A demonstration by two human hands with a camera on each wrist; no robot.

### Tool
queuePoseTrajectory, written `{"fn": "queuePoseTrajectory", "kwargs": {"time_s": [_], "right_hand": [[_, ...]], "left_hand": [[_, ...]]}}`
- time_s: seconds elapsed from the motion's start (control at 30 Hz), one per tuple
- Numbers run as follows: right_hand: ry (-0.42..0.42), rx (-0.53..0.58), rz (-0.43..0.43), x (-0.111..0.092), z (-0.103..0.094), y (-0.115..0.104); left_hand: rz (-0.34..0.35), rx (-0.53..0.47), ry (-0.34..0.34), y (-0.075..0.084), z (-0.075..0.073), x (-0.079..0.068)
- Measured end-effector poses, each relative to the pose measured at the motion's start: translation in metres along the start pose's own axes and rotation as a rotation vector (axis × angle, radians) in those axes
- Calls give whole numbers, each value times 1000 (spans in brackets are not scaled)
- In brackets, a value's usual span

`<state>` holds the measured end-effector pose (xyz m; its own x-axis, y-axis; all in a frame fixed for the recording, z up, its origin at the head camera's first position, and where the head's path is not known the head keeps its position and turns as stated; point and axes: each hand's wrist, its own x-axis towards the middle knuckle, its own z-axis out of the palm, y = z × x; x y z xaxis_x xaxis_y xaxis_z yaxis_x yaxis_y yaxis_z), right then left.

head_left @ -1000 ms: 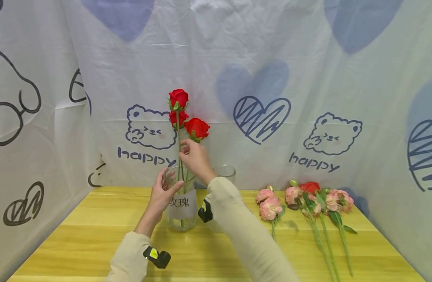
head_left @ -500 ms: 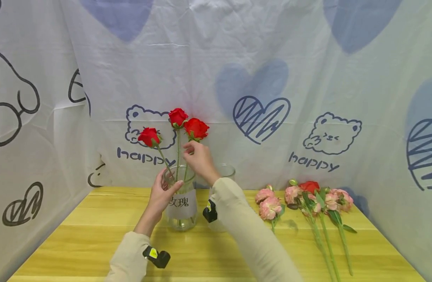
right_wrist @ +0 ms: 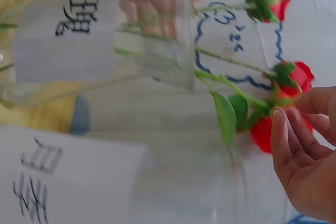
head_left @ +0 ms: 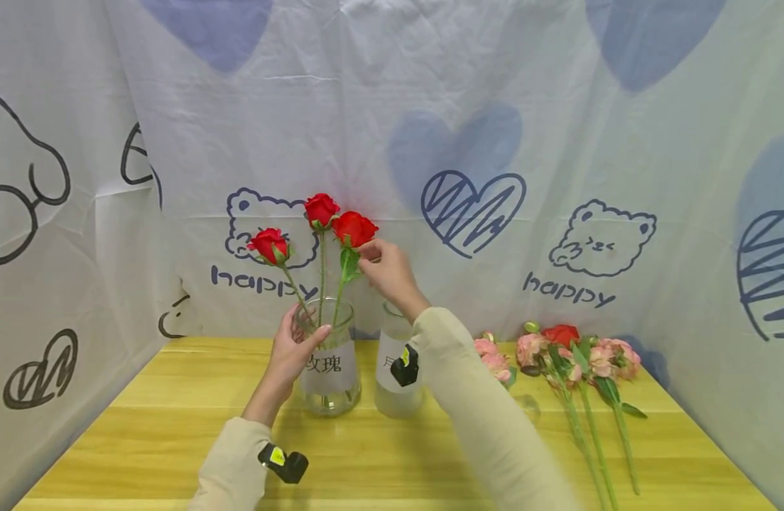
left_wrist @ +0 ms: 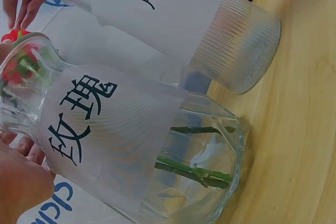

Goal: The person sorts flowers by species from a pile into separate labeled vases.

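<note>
My left hand (head_left: pixel 292 349) grips a clear glass vase (head_left: pixel 331 397) by its neck, thumb in front and fingers behind. A white paper label with black characters is on the vase. Three red roses stand in it: one rose (head_left: pixel 268 245) leans left, another rose (head_left: pixel 321 210) is upright, and the third rose (head_left: pixel 354 228) tilts right, with green leaves (head_left: pixel 349 262) under its head. Their stem ends (left_wrist: pixel 205 174) show through the glass near the bottom. My right hand (head_left: pixel 392 273) is beside the right rose, fingers loosely bent, with nothing held between thumb and fingers in the right wrist view.
A second labelled glass vase (head_left: pixel 398 403) stands just right of the first, under my right forearm. Pink flowers (head_left: pixel 494 363) and a red flower (head_left: pixel 561 336) with long stems lie at the table's right. A printed cloth (head_left: pixel 469 284) hangs behind the table.
One rose has dropped from the right hand's fingers and now leans left in the vase. The right hand has moved right and slightly up, to the right rose. The left hand stays on the vase.
</note>
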<state>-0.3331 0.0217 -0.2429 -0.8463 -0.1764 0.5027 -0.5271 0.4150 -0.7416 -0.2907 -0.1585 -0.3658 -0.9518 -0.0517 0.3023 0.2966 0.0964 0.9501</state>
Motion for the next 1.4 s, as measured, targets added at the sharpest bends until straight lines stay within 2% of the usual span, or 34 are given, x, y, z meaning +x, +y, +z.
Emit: {"fn": "queuePoseTrajectory", "kwargs": {"time_s": [0.17,0.4,0.7,0.93,1.13,1.4], "right_hand": [[13,-10,50,1,-26,1],[16,-75,51,-2,-65,12],[12,-175,54,-14,-114,42],[-47,-211,118,-28,-155,65],[-58,-234,147,-36,-176,76],[-97,-361,144,-48,-197,90]], "left_hand": [[-4,0,-3,0,0,1],[-21,17,-1,-1,0,2],[-33,7,6,-1,0,0],[-17,1,2,1,-1,0],[-21,-1,4,-1,-2,0],[-4,-9,-3,0,-1,0]]}}
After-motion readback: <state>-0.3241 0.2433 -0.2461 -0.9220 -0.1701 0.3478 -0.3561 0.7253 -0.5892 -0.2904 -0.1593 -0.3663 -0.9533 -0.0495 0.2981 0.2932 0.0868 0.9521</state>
